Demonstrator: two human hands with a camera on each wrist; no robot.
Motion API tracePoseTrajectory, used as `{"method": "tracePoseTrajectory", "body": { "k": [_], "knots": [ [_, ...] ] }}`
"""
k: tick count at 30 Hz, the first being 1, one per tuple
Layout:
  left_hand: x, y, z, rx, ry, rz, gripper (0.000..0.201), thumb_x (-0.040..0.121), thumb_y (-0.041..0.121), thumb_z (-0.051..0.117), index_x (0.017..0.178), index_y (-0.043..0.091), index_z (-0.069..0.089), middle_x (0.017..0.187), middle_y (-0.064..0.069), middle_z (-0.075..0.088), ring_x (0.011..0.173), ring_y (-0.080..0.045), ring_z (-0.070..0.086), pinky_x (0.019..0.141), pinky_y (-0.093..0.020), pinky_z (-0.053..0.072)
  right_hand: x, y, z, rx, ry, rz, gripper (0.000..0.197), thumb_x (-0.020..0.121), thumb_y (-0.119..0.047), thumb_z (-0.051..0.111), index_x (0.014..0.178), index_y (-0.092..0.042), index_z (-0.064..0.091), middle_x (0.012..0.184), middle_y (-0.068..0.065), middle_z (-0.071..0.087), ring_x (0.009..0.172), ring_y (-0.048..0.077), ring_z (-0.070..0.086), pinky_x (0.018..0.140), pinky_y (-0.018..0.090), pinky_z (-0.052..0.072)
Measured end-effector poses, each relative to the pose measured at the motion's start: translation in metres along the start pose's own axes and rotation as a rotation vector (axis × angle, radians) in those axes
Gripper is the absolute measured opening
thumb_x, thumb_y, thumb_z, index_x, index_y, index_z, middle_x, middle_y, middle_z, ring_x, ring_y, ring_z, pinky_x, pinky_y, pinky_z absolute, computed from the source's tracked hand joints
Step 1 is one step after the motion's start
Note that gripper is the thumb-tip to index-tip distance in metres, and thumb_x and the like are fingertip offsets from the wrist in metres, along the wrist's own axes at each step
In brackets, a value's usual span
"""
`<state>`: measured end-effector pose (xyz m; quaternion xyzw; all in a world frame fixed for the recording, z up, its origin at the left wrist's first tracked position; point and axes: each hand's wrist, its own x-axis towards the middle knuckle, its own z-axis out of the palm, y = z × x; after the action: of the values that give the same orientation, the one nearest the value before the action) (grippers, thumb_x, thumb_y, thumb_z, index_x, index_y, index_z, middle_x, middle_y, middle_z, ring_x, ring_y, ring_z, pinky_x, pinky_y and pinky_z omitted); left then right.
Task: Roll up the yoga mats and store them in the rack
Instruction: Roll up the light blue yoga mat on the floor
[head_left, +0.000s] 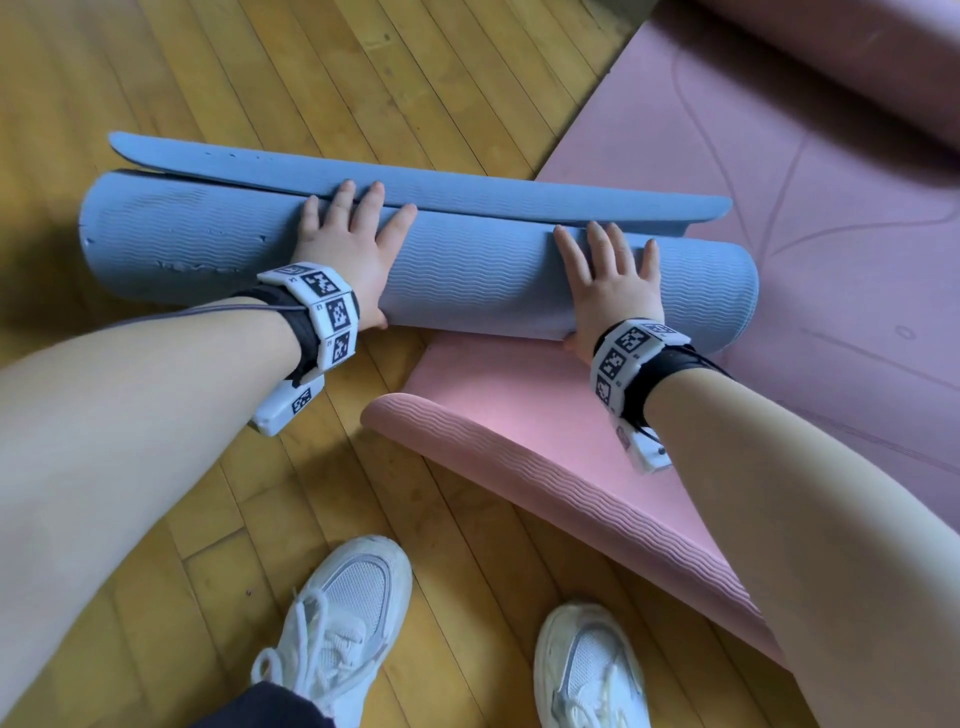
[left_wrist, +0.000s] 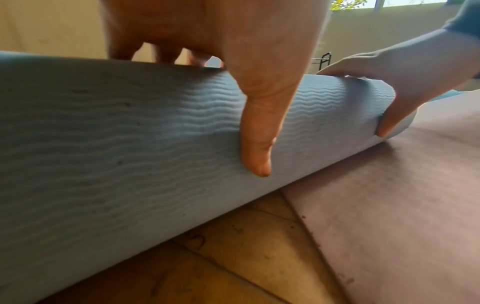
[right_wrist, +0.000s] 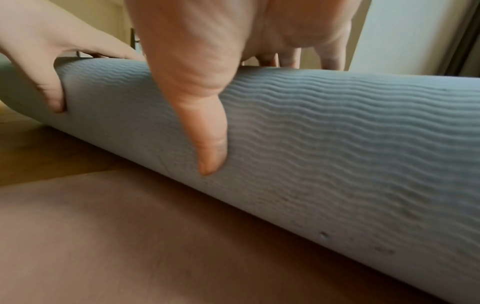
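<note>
A blue yoga mat (head_left: 467, 280) lies on the wooden floor, rolled into a thick cylinder. Its last flap (head_left: 467, 192) still sticks out flat on the far side. My left hand (head_left: 353, 239) presses on top of the roll left of centre, fingers spread and straight. My right hand (head_left: 608, 275) presses the same way near the roll's right end. In the left wrist view the left thumb (left_wrist: 257, 144) pushes into the ribbed near side of the blue roll (left_wrist: 130, 133). The right thumb (right_wrist: 210, 144) does likewise on the blue roll (right_wrist: 337, 144).
A pink mat (head_left: 519, 415) lies unrolled under the roll's right end, its near edge curling up. A mauve mat (head_left: 779, 182) is spread to the right. My two white shoes (head_left: 353, 597) stand just behind. A thin black metal frame (left_wrist: 326, 59) shows far off.
</note>
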<state>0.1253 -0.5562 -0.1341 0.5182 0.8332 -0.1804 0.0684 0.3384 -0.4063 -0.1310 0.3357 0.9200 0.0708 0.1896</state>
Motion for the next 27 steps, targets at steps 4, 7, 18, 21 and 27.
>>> {"method": "tracePoseTrajectory", "body": {
  "k": [4,7,18,21,27],
  "knots": [
    [-0.005,-0.001,-0.005,0.011,0.058,0.021,0.113,0.071,0.052,0.076,0.151,0.019,0.004,0.158,-0.011,0.01,0.144,-0.035,0.012,0.115,-0.05,0.017,-0.001,0.005,-0.007,-0.028,0.058,-0.045,0.112,0.075,-0.037,0.073,0.152,-0.021,-0.006,0.154,0.013,0.013,0.143,0.028,0.012,0.114,0.053,0.012],
    [-0.013,-0.001,-0.009,0.029,0.09,0.027,0.107,0.073,0.049,0.075,0.151,0.017,0.01,0.155,-0.01,0.02,0.141,-0.033,0.021,0.111,-0.046,0.023,-0.008,0.005,-0.012,-0.023,0.089,-0.064,0.11,0.072,-0.039,0.075,0.152,-0.02,0.002,0.149,0.012,0.021,0.138,0.029,0.021,0.111,0.051,0.019],
    [-0.057,0.004,-0.001,0.059,0.123,0.121,0.099,0.08,0.054,0.065,0.153,0.021,0.006,0.151,-0.007,0.02,0.134,-0.029,0.022,0.104,-0.04,0.015,-0.064,0.008,-0.005,0.074,0.144,-0.117,0.098,0.067,-0.038,0.08,0.148,-0.017,0.029,0.145,0.011,0.038,0.133,0.028,0.035,0.103,0.049,0.027],
    [-0.053,0.007,0.003,0.01,0.151,0.112,0.096,0.082,0.047,0.065,0.153,0.028,0.003,0.152,-0.009,0.009,0.139,-0.028,0.002,0.107,-0.04,-0.001,-0.058,0.007,-0.002,0.139,0.076,-0.087,0.101,0.075,-0.036,0.075,0.153,-0.021,0.012,0.154,0.009,0.021,0.145,0.026,0.014,0.115,0.051,0.014],
    [-0.044,0.008,0.01,-0.124,0.258,0.122,0.104,0.071,0.023,0.077,0.151,0.029,0.011,0.147,-0.006,-0.002,0.139,-0.024,-0.001,0.112,-0.041,-0.008,-0.045,0.012,-0.007,0.187,-0.01,0.011,0.101,0.078,-0.042,0.07,0.151,-0.037,0.001,0.152,0.009,0.006,0.144,0.03,-0.008,0.116,0.053,-0.001]
  ]
}}
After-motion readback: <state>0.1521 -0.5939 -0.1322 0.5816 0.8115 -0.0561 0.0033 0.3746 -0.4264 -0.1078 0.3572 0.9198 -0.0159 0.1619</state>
